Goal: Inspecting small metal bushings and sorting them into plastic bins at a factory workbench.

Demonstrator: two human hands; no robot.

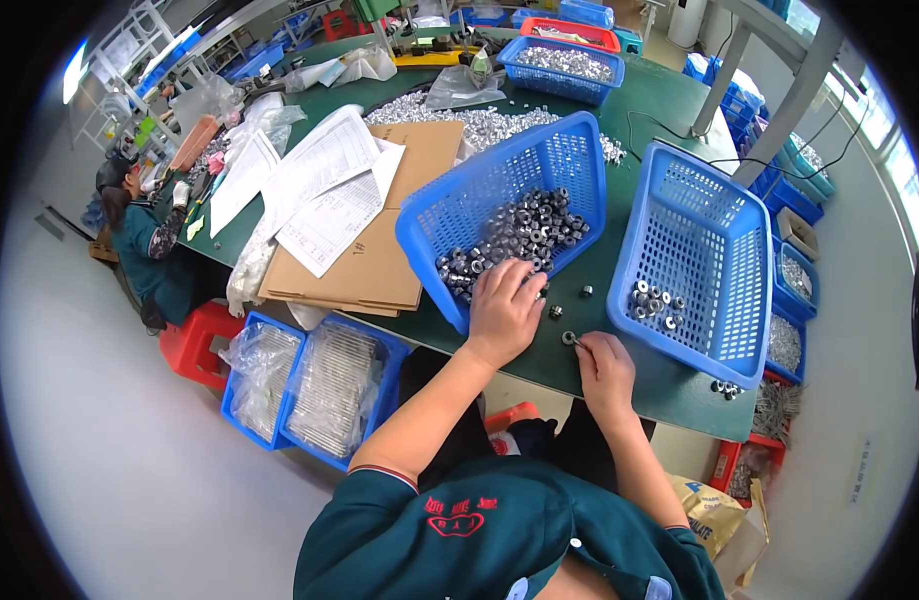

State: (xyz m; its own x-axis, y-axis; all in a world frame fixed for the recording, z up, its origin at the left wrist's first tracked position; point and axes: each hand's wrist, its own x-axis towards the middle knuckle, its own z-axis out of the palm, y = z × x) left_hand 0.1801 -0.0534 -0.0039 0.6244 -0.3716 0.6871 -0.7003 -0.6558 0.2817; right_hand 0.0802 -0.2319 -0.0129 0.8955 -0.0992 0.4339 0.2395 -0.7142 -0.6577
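Right hand point(606, 362) fingertips pinched on a small metal ring point(569, 338) on the green table point(620, 375), ring at the fingertips' far-left end. Left hand point(503, 308) curled loosely over the nuts point(525, 232) at the tilted blue basket point(460, 215) lip; grasp can't be told. Second basket point(710, 240) sits right of the fingers.

A green surface point(670, 95) runs across a workshop with a pale grey floor point(100, 440). Windows point(905, 180) along the right let in daylight. A grey post point(780, 110) rises at the surface's right side. A red stool point(195, 345) stands on the floor, and white racks point(130, 50) fill the far left.
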